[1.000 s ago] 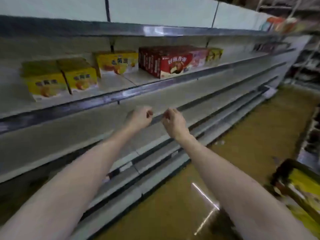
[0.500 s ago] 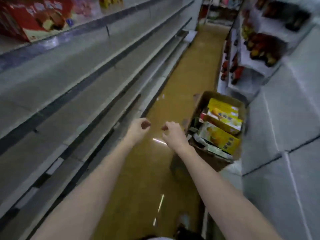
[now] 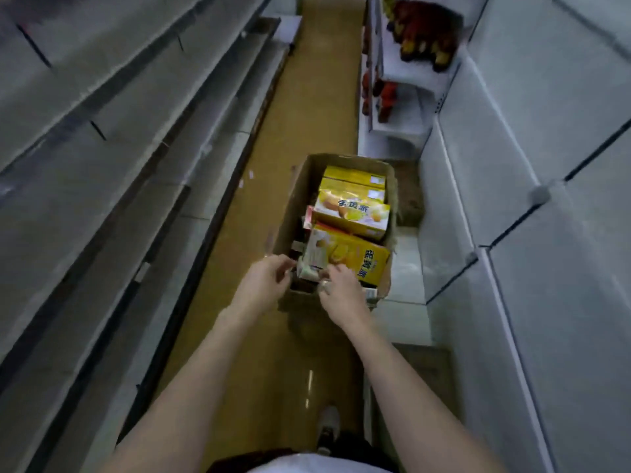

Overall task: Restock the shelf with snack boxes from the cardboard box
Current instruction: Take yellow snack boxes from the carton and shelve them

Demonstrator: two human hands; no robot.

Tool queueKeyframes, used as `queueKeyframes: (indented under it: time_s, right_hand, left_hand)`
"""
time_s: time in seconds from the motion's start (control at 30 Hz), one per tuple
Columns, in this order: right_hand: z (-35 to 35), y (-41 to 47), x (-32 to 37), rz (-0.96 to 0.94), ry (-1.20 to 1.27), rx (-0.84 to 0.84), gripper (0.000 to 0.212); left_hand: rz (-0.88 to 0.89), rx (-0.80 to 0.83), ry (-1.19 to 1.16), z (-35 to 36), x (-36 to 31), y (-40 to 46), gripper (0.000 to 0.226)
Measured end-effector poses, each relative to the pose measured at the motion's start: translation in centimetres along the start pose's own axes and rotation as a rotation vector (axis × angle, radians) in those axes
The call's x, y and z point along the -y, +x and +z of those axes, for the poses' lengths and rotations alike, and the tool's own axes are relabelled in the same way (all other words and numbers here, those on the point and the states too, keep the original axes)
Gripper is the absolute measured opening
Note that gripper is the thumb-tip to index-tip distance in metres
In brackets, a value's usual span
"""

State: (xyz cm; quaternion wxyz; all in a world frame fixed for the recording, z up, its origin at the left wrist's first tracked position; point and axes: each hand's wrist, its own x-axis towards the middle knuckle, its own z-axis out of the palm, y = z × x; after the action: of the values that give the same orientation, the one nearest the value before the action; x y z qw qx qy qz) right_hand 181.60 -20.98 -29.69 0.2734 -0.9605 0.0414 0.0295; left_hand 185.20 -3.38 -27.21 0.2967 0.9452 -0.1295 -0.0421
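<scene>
The cardboard box [image 3: 290,213] stands on the aisle floor [image 3: 321,97], straight ahead at twelve o'clock from the person, with bare shelves [image 3: 102,138] running along the left. Inside it the yellow snack boxes lie stacked; the nearest snack box [image 3: 355,257] sits at the near end, tilted, its long axis running roughly from nine to three o'clock across the carton.

The right hand [image 3: 341,295] is the nearer one: its fingertips reach the lower edge of that nearest snack box, which lies just off them at about one o'clock. Its fingers are loosely bent and close on nothing that I can make out; whether they touch the snack box or a pale packet beside it is hard to tell. The left hand [image 3: 264,285] hovers at the carton's near left corner, fingers relaxed and slightly curled, empty, with the snack box at about two o'clock from it.

The grab probably calls for the two hands to take the box by its short ends, the right sliding toward three o'clock, the left moving in from nine.

A second snack box [image 3: 351,213] lies farther in, at twelve o'clock beyond the first.
</scene>
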Motion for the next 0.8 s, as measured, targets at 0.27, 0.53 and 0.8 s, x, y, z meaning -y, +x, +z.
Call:
queueKeyframes:
  time_s: [0.27,0.53,0.8]
  right_hand:
    - [-1.2,4.3,-5.2,0.07,0.047,0.044,0.038]
    - [-1.1,9.4,-8.2,0.138,0.012,0.115,0.035]
    - [-0.9,15.8,-9.9,0.243,-0.104,0.229,0.055]
  left_hand:
    - [-0.012,0.026,0.062,3.9,-2.8,4.5,0.03]
    - [0.032,0.198,0.066,6.6,-1.6,11.4,0.039]
    - [0.07,0.31,0.201,9.2,0.4,20.5,0.045]
